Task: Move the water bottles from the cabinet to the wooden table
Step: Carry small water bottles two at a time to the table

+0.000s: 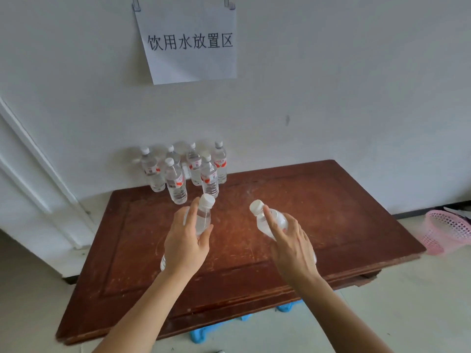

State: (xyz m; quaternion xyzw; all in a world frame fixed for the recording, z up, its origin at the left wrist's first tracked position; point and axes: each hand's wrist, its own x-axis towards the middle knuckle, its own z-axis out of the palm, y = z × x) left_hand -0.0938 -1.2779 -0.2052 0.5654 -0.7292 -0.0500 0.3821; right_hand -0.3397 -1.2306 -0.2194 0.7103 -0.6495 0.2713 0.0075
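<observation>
My left hand (pixel 184 247) grips a clear water bottle (pixel 204 215) with a white cap, held above the wooden table (pixel 331 205), cap tilted away from me. My right hand (pixel 293 247) grips a second clear bottle (pixel 267 220), cap leaning to the left, forefinger stretched along its neck. Both bottles hang over the table's middle, apart from each other. Several upright water bottles (pixel 175 182) with red-and-white labels stand clustered at the table's far left corner against the wall. The cabinet is not in view.
A paper sign (pixel 190 42) with printed characters hangs on the white wall above the table. A pink plastic basket (pixel 446 231) sits on the floor to the right. Something blue (pixel 201 333) lies under the table's near edge. A white door frame (pixel 38 174) runs along the left.
</observation>
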